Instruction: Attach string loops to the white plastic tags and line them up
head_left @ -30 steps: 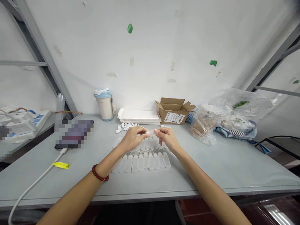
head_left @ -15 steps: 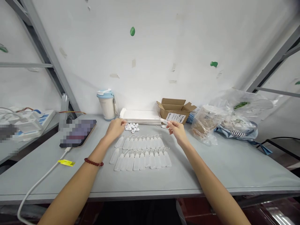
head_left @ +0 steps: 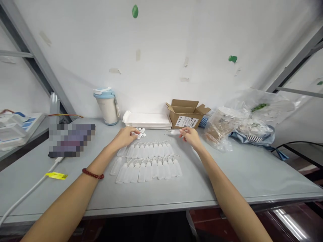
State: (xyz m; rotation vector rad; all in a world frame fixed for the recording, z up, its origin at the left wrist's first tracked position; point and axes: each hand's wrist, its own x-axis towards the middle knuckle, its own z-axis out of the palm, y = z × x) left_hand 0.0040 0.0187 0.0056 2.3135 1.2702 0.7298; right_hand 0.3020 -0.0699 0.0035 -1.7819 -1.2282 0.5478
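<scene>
Both arms outstretched, left hand [head_left: 125, 136] and right hand [head_left: 189, 135] curled

Box label: a white shipping sticker [head_left: 186, 122] on the front of the cardboard box [head_left: 186, 113] at the back of my tabletop [head_left: 227, 178]; dark print and what looks like a barcode, too small for me to read.
Yellow tag: a tag [head_left: 56, 175] on the white cable [head_left: 30, 191], faint marks, not legible.
Other text: none I can read.
</scene>
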